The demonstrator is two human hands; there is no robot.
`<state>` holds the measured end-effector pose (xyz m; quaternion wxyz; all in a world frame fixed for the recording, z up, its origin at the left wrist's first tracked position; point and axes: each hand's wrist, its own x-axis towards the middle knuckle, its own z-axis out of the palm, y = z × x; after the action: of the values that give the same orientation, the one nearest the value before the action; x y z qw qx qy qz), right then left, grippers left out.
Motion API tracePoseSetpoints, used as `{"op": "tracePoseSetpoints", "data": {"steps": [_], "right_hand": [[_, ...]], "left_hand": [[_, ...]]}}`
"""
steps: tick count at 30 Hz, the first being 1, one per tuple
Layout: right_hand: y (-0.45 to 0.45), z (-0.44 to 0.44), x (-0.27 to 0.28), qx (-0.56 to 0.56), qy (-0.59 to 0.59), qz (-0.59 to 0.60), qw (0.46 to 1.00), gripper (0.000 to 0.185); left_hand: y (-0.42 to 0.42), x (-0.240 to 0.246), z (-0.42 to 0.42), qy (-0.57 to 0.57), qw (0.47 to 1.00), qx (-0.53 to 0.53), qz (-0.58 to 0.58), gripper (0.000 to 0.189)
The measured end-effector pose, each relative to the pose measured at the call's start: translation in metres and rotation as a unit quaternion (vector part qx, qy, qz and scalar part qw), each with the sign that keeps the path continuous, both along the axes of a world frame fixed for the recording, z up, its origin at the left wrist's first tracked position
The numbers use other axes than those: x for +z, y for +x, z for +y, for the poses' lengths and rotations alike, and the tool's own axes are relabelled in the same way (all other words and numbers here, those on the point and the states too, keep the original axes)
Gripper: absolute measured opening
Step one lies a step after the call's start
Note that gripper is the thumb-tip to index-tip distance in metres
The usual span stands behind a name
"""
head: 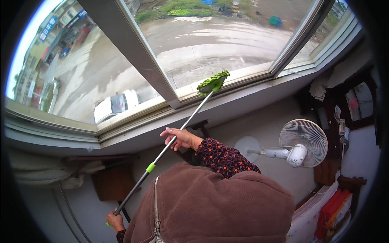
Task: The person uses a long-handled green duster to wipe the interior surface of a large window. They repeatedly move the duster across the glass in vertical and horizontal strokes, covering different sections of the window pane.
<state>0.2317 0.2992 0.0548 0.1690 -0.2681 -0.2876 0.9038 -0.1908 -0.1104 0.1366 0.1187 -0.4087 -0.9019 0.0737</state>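
Note:
A telescopic mop pole (164, 151) slants up from lower left to the window, silver above and dark grey below a green collar. Around its dark lower end, my left hand (115, 220) is closed, with a green tip showing beneath. Farther up, the pole lies across my right hand (180, 138), held loosely between thumb and fingers, several of them spread. The green chenille mop head (213, 83) sits tilted at the bottom of the middle window pane (194, 57), by the frame's lower rail. Whether it touches the glass, I cannot tell.
A window sill (243, 94) runs below the sliding window frame (130, 51). To my right stands a pedestal fan (299, 145). A brown wooden piece of furniture (113, 182) is at left, near a bunched curtain (42, 170). Red folded fabric (329, 209) lies at lower right. Outside, a white car (114, 104) is parked.

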Motion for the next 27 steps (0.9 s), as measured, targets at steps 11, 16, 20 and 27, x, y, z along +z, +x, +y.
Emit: {"op": "tracePoseSetpoints", "data": {"steps": [11,16,20,27], "right_hand": [[0.202,0.095,0.037,-0.512,0.047,-0.124,0.849,0.045],[0.136,0.083,0.168,-0.483,0.221,0.040,0.846,0.033],[0.078,0.067,0.251,-0.403,0.362,0.073,0.838,0.032],[-0.051,0.048,0.296,-0.213,0.498,0.146,0.828,0.030]], "left_hand": [[0.163,-0.050,0.261,0.178,0.943,-0.267,-0.093,0.040],[0.139,-0.061,0.237,0.241,0.933,-0.209,-0.165,0.044],[0.150,-0.117,0.215,0.203,0.904,-0.129,-0.354,0.030],[0.188,-0.110,0.204,0.124,0.783,-0.120,-0.598,0.024]]}}
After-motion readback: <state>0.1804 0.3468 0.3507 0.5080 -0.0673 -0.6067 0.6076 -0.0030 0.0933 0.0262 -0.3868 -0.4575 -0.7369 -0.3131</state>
